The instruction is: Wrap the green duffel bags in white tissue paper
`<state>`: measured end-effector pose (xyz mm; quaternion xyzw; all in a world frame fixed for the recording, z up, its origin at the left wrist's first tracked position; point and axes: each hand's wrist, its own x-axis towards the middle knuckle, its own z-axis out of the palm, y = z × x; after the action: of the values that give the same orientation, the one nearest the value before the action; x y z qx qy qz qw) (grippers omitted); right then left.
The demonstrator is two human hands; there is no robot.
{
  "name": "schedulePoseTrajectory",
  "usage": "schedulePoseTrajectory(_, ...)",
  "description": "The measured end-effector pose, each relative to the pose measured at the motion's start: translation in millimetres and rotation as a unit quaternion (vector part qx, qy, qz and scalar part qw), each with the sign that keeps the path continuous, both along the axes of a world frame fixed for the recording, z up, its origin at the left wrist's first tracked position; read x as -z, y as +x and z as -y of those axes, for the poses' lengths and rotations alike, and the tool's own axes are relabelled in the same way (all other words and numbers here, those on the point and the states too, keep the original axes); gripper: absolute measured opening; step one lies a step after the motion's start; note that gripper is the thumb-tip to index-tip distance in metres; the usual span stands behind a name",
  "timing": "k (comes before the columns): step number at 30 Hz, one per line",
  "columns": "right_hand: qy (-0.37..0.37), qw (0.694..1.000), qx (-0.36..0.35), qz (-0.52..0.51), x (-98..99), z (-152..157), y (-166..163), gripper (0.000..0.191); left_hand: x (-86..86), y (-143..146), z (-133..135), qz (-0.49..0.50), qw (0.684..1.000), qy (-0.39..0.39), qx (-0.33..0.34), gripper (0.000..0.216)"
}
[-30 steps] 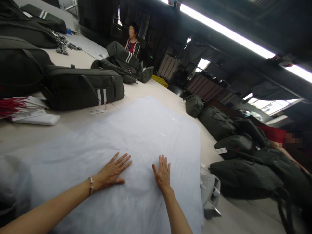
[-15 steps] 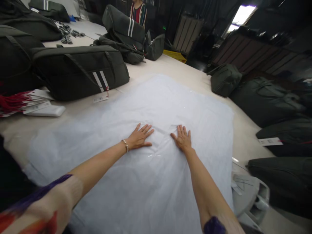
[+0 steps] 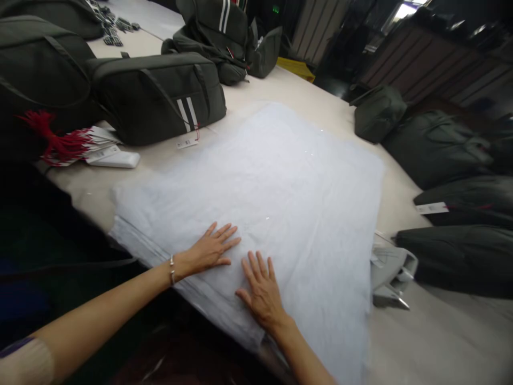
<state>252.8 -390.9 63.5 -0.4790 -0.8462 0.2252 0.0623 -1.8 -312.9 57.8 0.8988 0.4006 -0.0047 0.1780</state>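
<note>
A large stack of thin, translucent white sheets, apparently plastic, lies across the table and hangs a little over its near edge. My left hand, with a bracelet at the wrist, rests flat on it, fingers spread. Just right of it and nearer to me, my right hand also lies flat with its fingers apart. Neither hand grips anything. Slight wrinkles run through the white surface around the fingers.
Dark green bags with white stripes, such as this bag, stand at the back left. Red-stringed tags lie beside a white box. More dark bags line the right side, near a grey tape dispenser.
Both hands have slid back toward me over the white sheets, and the right hand has come closer to the left. The camera view has shifted, showing the table's near edge.
</note>
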Motion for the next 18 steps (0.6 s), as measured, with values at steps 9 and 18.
schedulePoseTrajectory(9,0.082,0.986,0.131,-0.056,-20.1,85.9,26.9,0.037,11.2,-27.6,105.8,0.049,0.996,0.036,0.071,0.066)
schedulePoseTrajectory(18,0.156,0.697,0.67,-0.202,-80.4,84.2,236.7,0.05,46.0,-16.0,119.1,0.055,0.996,0.033,0.058,0.074)
